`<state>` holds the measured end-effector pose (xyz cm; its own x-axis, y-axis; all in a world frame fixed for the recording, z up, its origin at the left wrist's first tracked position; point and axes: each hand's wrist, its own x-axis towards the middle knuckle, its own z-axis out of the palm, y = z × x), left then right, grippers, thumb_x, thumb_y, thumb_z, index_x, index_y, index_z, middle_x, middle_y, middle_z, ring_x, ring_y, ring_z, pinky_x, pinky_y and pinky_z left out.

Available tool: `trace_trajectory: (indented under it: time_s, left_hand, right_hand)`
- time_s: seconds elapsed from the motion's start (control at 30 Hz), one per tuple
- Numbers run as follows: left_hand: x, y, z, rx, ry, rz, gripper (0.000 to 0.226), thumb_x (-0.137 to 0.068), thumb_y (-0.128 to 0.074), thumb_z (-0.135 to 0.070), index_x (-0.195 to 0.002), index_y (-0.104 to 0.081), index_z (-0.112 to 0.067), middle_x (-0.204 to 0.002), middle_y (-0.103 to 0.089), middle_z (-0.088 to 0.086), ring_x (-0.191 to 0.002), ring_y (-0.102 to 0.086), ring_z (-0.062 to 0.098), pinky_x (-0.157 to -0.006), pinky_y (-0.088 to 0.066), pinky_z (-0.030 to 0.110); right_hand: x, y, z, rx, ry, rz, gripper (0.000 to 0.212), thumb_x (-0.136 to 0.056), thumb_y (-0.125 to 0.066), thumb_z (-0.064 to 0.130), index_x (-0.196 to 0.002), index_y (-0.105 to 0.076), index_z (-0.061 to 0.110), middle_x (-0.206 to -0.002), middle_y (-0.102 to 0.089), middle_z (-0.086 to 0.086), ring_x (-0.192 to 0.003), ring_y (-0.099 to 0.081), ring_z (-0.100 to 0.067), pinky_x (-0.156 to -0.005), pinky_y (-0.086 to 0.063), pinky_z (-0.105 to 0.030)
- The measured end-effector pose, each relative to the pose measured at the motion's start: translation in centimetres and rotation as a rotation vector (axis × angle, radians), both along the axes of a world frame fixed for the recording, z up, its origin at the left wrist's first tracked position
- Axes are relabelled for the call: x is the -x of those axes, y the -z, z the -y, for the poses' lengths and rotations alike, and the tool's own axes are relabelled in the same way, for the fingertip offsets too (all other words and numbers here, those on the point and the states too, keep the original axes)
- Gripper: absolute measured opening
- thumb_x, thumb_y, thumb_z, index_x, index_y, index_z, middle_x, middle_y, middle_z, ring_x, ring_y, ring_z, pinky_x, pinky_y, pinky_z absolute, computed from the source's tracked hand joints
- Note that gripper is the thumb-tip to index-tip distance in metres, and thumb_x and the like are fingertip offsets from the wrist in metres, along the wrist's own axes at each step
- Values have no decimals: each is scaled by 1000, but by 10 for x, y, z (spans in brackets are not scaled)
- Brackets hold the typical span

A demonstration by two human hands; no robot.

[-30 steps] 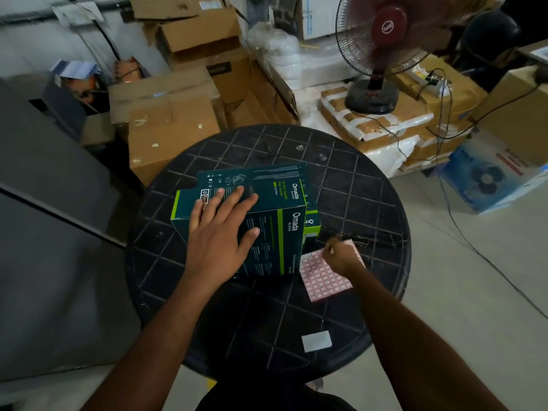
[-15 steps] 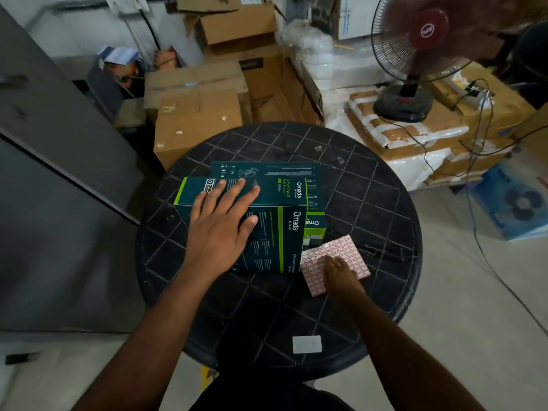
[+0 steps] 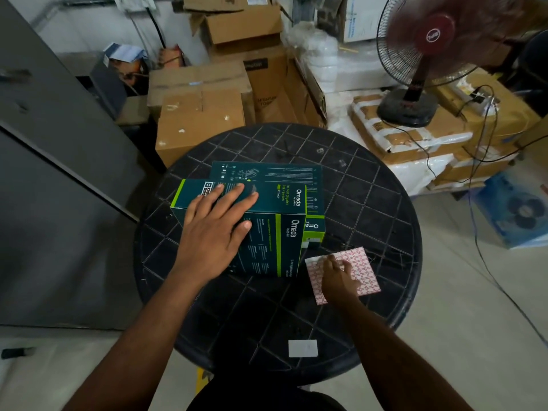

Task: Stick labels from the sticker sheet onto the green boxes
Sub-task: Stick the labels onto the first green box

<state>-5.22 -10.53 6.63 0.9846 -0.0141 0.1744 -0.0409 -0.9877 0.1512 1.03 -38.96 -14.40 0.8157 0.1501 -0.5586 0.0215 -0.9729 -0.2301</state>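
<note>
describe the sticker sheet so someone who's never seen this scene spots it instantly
On the round black lattice-top table, look just right of the stacked dark green cardboard boxes, under the right hand. The flat square sticker sheet lies there, a pale sheet gridded with small red-bordered labels. The only other pale item, a plain white rectangle, sits alone at the table's near edge.

Dim, soft light; wide-angle edge warping.

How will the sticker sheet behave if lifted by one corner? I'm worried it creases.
The sticker sheet looks thin and lies flat on the table, so it would probably flop. It seems light; the right hand on it likely stops sliding.
</note>
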Motion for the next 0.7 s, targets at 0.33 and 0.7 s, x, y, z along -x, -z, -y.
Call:
trace_trajectory:
  time_s: [0.33,0.7]
  left_hand:
    - [-6,-2,-2,-4,7,-19,53,-103,-25,-54,-155,-20,-46,-164,-22,-15,-153,-13,17,-122,-4,42]
    - [-7,-4,-10,-15,16,-45,63,-97,-32,-63,-156,-15,-47,-165,-19,-16,-154,-12,18,-121,-10,47]
  right_hand:
    - [8,-4,-5,-6,-48,128,40,-102,-49,25,-139,-38,15,-143,-54,-13,-137,-44,-32,-108,-43,-56]
    - [11,-1,-31,-27,-85,124,58,-100,-55,19,-151,-27,15,-157,-37,-12,-143,-34,-38,-108,-41,-58]
